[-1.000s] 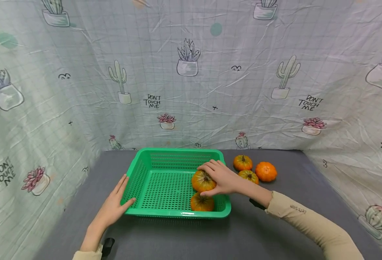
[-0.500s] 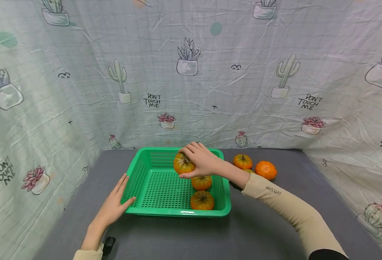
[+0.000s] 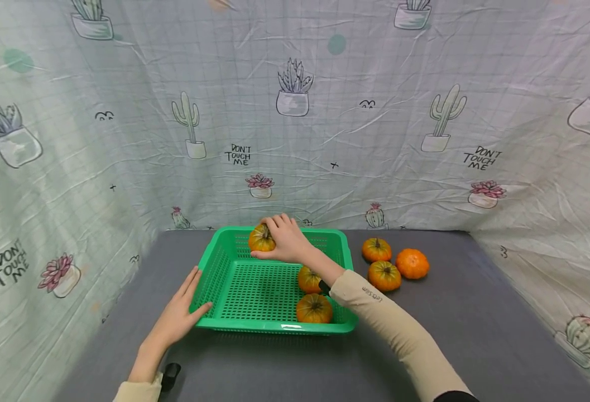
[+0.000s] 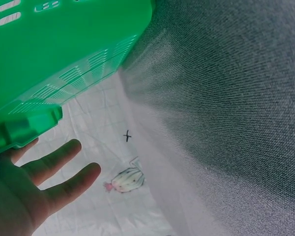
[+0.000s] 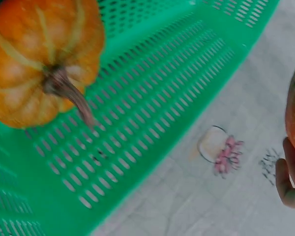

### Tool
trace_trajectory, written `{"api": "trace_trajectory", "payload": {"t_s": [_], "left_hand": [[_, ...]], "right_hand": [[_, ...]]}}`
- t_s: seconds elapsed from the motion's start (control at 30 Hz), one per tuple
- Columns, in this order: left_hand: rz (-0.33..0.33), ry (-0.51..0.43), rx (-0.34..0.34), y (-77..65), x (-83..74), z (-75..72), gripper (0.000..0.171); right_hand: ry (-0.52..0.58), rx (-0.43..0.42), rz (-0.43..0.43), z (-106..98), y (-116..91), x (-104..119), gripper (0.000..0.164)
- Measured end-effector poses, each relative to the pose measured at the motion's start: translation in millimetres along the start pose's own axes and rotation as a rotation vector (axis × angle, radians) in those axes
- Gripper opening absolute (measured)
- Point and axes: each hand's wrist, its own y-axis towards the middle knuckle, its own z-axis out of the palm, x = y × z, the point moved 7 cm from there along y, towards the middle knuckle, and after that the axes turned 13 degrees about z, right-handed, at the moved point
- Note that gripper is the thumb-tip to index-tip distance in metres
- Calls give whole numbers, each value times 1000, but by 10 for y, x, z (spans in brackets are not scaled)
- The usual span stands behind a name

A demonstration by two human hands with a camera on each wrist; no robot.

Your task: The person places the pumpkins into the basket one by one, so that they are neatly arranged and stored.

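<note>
My right hand (image 3: 288,241) grips a small orange pumpkin (image 3: 262,239) with yellow-green streaks, held up at the back left of the green basket (image 3: 274,326). At the right edge of the right wrist view, fingers (image 5: 287,183) curl against that pumpkin's side. Two similar pumpkins sit in the basket's right part: a front one (image 3: 314,310) and one behind it (image 3: 307,280), partly covered by my right forearm. My left hand (image 3: 178,314) rests at the basket's left rim, its fingers straight and spread. In the left wrist view those fingers (image 4: 71,189) extend beside the basket's outer wall (image 4: 73,44).
Right of the basket, three pumpkins lie on the dark grey table (image 3: 455,312): one at the back (image 3: 377,249), one nearer (image 3: 384,276), and a brighter orange one (image 3: 412,263). A cactus-print cloth (image 3: 335,134) hangs behind and along both sides.
My right hand has lifted the pumpkin from the basket's right side and carried it left and toward the back. The left hand stays at the rim.
</note>
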Motion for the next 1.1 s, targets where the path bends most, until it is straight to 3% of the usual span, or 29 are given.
{"api": "trace_trajectory", "payload": {"t_s": [0.2,0.53,0.63,0.83,1.1], "left_hand": [[-4,-2,-3,17,20,28,76],[-2,-12,-3,19,24,23,76],[4,-9,-4,13,22,12,76],[-7,-8,9,7,37,27,76],[-10,-21,8,5,45,37,75]], "right_hand": [[-47,4,-7,209,5,-59,70],[-75,196,7,587,-30,-206,76],[-76,224,17,643,-40,-228,75],[-200,291,-1,729,-83,-243,71],[-303,395,1,819,-130,-275,81]]}}
